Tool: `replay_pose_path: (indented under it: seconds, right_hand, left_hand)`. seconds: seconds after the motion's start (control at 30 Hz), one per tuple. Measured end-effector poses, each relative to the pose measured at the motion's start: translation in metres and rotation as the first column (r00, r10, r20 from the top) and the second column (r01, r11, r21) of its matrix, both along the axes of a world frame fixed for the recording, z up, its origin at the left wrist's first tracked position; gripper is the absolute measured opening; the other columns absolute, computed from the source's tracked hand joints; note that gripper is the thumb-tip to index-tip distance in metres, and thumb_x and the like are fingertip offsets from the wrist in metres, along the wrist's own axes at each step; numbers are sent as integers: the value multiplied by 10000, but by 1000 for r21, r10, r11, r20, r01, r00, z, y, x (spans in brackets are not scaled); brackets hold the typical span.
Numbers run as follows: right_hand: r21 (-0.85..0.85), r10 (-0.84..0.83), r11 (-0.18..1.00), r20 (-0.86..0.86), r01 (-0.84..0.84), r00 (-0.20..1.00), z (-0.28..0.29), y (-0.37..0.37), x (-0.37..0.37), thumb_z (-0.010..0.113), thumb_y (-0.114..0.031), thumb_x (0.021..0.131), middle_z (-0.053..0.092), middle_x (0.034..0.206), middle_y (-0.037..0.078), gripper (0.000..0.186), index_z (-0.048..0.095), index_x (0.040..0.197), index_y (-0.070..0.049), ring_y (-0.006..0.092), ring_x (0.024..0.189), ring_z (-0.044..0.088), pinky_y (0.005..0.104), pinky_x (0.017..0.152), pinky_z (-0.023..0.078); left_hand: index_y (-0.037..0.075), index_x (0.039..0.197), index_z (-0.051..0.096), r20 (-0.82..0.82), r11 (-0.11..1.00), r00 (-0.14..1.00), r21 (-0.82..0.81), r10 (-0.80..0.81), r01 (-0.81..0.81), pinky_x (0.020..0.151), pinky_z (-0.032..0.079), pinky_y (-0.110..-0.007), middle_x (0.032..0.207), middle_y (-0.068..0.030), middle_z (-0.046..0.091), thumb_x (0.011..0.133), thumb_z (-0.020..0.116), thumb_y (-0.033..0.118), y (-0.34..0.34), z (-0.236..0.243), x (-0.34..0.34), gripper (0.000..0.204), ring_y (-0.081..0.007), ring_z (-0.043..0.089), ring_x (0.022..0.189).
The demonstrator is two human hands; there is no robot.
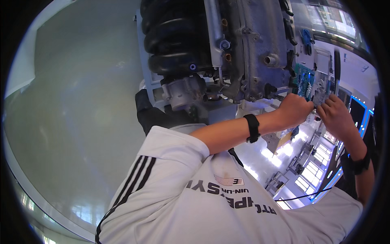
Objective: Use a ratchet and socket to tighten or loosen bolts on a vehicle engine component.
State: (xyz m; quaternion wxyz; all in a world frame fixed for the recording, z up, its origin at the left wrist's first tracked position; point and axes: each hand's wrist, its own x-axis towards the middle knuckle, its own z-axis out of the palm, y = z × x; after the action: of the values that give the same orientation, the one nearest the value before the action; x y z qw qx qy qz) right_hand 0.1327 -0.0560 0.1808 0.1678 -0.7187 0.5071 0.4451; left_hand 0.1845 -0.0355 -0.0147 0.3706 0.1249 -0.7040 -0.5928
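Note:
Both my hands are together at the right, just past the engine's edge. My left hand (298,109) is closed, knuckles up, beside the lower right corner of the engine (260,49). Close against it, my right hand (336,116) is closed with its fingers bent. Whatever sits between the fingers is hidden or too small to name. Just beyond the fingertips are a small grey metallic part (321,92) and a green circuit board (304,77); I cannot tell whether my hands touch either.
The engine's black ribbed intake manifold (174,38) and a round metal throttle body (183,92) stand left of its cover. A blue-handled tool (306,38) lies beyond the board. Pale floor (85,114) stretches along the left; lit windows (313,173) show at lower right.

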Motion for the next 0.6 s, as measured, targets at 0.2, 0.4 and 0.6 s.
replay_pose_path:
  seconds: [0.2, 0.4, 0.6]
  right_hand:
    - [-192, -210, 948, 213, 252, 954, -7, 10, 13, 607, 3, 612, 550, 661, 81, 148, 543, 745, -13, 217, 612, 531, 327, 633, 414]
    - [-73, 2, 997, 123, 7, 992, -4, 5, -5, 584, 4, 627, 537, 623, 82, 120, 549, 739, -19, 229, 581, 527, 349, 613, 408]
    - [-126, -59, 989, 178, 82, 982, -7, 4, -2, 565, 5, 639, 527, 591, 82, 100, 555, 734, -25, 239, 555, 524, 368, 596, 404]
  left_hand:
    - [66, 772, 519, -145, 906, 898, 154, 415, -393, 589, 438, -398, 679, -91, 562, 646, 631, 76, 14, 4, 8, 169, -276, 579, 656]
    - [44, 771, 528, -164, 998, 984, -6, 66, -68, 533, 468, -441, 585, -92, 533, 646, 649, 108, 7, -12, 1, 186, -311, 604, 549]
    - [59, 766, 533, -186, 895, 876, 116, 445, -430, 522, 458, -423, 607, -58, 530, 607, 653, 87, 9, 5, 7, 201, -276, 588, 561]
